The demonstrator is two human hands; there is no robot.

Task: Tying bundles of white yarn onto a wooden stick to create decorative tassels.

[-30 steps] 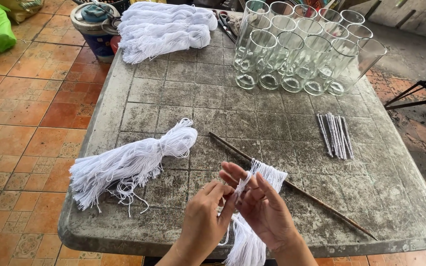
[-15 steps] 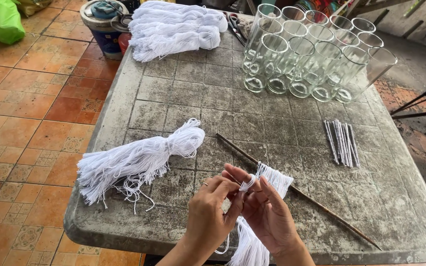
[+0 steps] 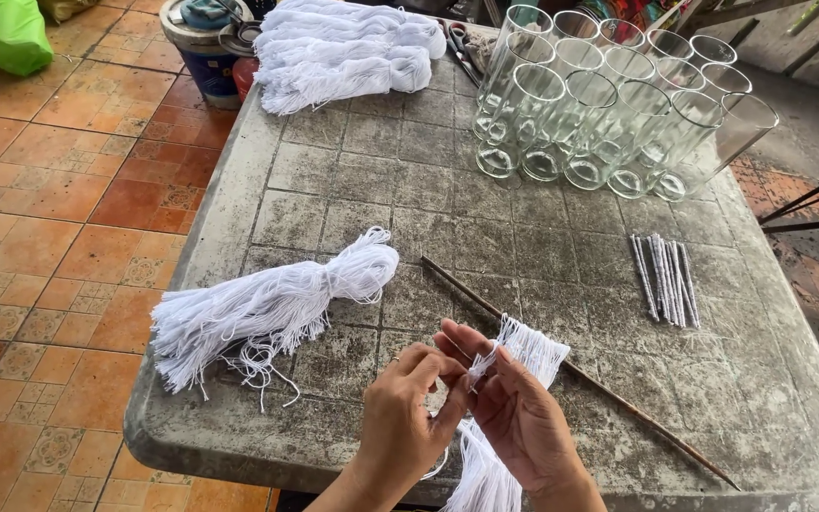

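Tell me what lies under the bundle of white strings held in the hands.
Under the held string bundle runs a thin brown stick on the table. The stick's middle stretch is covered by strings and the right hand.

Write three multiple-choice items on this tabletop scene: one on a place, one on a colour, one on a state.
1. Where do the empty glasses stand?
A. far right of the table
B. on the floor
C. near left edge

2. What colour is the bundle of string lying left of the hands?
A. red
B. white
C. green

3. What is the left hand doing?
A. resting flat
B. lifting a glass
C. pinching strands with the right hand

Answers: 1 A, they cluster at the far right corner. 2 B, every strand is white. 3 C, both hands grip the small bunch of strands.
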